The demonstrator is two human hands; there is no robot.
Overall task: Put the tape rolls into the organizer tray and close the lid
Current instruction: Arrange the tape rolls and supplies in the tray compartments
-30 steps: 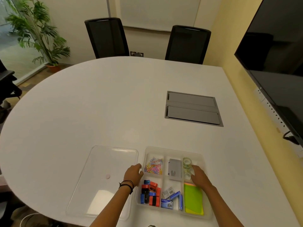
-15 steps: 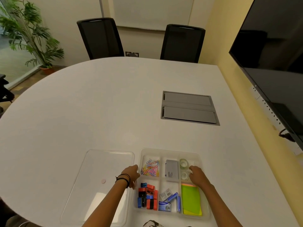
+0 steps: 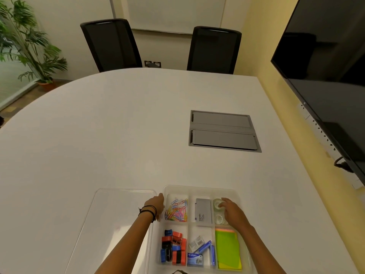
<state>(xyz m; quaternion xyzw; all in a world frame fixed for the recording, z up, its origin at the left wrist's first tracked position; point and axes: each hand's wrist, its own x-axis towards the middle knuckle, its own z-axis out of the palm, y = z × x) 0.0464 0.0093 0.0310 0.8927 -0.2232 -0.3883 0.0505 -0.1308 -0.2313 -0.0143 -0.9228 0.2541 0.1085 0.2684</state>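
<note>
The clear organizer tray (image 3: 199, 188) lies at the table's near edge. Two clear tape rolls sit in its far right compartment: the far tape roll (image 3: 216, 203) and the near tape roll (image 3: 219, 218). My right hand (image 3: 234, 213) reaches into that compartment, with spread fingertips touching the far roll and nothing gripped. My left hand (image 3: 155, 204) is curled against the tray's left wall and holds it. The clear lid (image 3: 110, 214) lies flat on the table, just left of the tray.
Other compartments hold coloured paper clips (image 3: 177, 210), a grey box (image 3: 203, 211), sharpeners (image 3: 173, 248), staple boxes (image 3: 199, 252) and green sticky notes (image 3: 228, 248). A grey cable hatch (image 3: 223, 131) is set in the table beyond. Two chairs stand behind, and a screen (image 3: 331, 76) hangs at right.
My right hand's fingers slid forward from the near tape roll onto the far one. My left hand stayed at the tray's left wall. The camera shifted slightly.
</note>
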